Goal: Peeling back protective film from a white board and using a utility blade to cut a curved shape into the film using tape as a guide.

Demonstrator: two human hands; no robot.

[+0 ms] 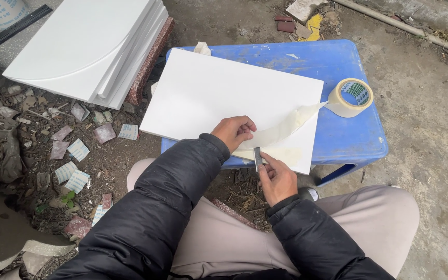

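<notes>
1. Head view: the tape strip [281,129] is pinned under the left hand [234,132] on the white panel [208,93].
2. A small metal blade [257,157] is pinched in the right hand [277,179], just below the left.
3. The cut is best made with the strip kept taut.
4. The panel is smooth and rectangular; the tape roll [351,97] lies beyond, on the blue plastic counter [348,140].

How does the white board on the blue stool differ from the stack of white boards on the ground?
The white board lies single and flat on the blue stool, under the left hand and the right hand; the stack of white boards holds several, untouched, resting on a reddish slab. Tape from the tape roll crosses the single board; none shows on the stack. Both are white and flat.
</notes>
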